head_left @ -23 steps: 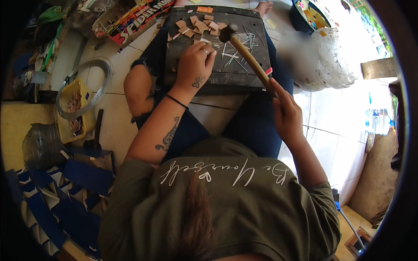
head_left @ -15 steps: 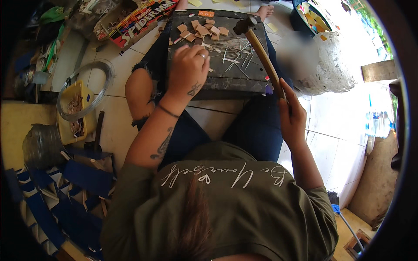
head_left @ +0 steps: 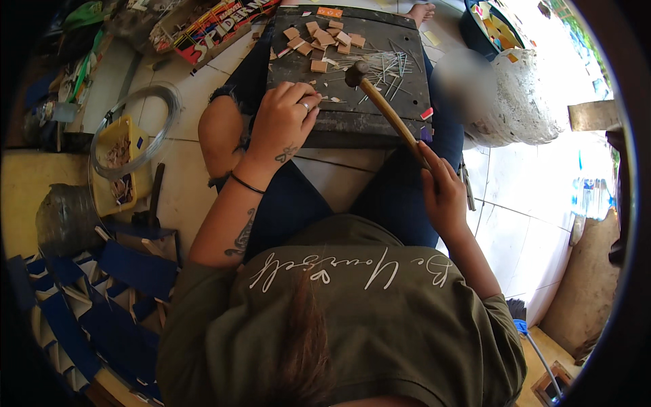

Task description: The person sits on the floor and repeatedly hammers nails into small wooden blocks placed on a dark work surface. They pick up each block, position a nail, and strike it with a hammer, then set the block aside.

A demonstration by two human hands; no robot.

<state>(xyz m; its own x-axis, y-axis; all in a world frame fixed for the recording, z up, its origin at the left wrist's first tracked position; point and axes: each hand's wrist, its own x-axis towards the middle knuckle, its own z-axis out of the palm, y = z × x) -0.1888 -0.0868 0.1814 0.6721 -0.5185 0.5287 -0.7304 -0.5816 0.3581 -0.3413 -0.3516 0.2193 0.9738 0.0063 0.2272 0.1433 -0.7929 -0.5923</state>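
My right hand [head_left: 445, 190] is wrapped round the lower end of the wooden handle of a hammer [head_left: 388, 114]. The hammer's dark head hovers over a low black worktable [head_left: 366, 127] between my legs. My left hand [head_left: 283, 121] is closed, fingertips pinched together above the table's near left part; what they hold, if anything, is hidden. Beyond it lies a single small wooden block [head_left: 319, 66], and farther off a loose group of wooden blocks [head_left: 325, 39]. Thin metal rods [head_left: 395, 71] lie scattered to the right of the hammer head.
On the left floor stand a yellow basket [head_left: 139, 186] with a wire coil [head_left: 175, 122] leaning on it, and blue-covered pieces [head_left: 132, 268] piled nearer. A printed box [head_left: 217, 30] sits at the far left. A bulky white sack [head_left: 519, 102] and dark tub [head_left: 475, 34] stand right.
My left hand has moved nearer to me and slightly left, still closed. The hammer head has come left and nearer, with my right hand shifting slightly left and nearer.
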